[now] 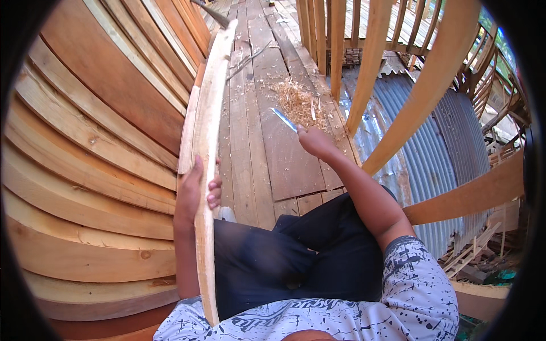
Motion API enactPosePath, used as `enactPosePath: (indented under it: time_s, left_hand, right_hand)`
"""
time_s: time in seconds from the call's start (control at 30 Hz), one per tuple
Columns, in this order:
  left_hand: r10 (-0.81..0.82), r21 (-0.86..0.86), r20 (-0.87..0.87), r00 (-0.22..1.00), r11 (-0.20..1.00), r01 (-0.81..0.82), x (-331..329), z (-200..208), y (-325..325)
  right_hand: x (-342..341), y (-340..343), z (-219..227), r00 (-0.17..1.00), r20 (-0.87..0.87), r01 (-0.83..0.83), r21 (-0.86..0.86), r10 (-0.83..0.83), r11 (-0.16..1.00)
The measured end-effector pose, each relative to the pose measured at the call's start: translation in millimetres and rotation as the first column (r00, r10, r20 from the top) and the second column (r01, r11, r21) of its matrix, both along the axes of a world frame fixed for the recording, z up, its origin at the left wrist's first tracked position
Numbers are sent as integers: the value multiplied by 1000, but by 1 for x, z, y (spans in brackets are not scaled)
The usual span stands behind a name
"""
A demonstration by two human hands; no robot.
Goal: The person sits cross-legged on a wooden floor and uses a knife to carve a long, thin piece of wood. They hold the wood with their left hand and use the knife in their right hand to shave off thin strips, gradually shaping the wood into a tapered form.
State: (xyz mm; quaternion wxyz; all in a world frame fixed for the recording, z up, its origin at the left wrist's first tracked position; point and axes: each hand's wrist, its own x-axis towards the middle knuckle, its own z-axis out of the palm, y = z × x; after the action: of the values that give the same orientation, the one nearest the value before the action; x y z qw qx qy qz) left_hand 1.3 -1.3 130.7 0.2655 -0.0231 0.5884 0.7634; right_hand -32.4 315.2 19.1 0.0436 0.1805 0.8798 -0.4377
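A long, pale, slightly curved wooden strip (211,119) runs from near my chest up to the far left of the walkway. My left hand (200,186) is closed around its lower part, with fingertips showing on the right edge. In my right hand (316,142) is a knife (283,120); its shiny blade points away and to the left, while the handle is hidden in my fist. The blade stands apart from the strip, over the planks beside a heap of curled wood shavings (298,101).
Stacked curved planks (96,148) form a wall on my left. Below me lies a plank floor (244,136) with scattered shavings. Upright wooden posts (369,65) line the right side, with corrugated metal sheeting (424,136) beyond them. My crossed legs (296,256) occupy the foreground.
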Motion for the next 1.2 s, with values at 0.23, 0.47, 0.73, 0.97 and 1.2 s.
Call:
enactPosePath:
  time_s: [0.23,0.47,0.73,0.97,1.2]
  left_hand:
    - [79,28,-438,895,997,-75,-49,88,29]
    - [230,58,-787,572,951,-302,-76,110,48]
    - [427,209,-779,459,867,-452,-92,13,39]
    - [540,288,-700,467,812,-507,-102,-48,10]
    - [536,251,-715,450,796,-551,-102,-42,9]
  right_hand:
    - [-7,23,-11,998,-1,61,-54,-61,997]
    - [-1,27,-2,997,-41,66,-98,-70,993]
    - [-5,32,-8,1000,-11,25,-40,-25,999]
    - [-8,25,-18,979,18,-203,95,202,975]
    - [-24,31,-72,738,91,-670,223,669,708]
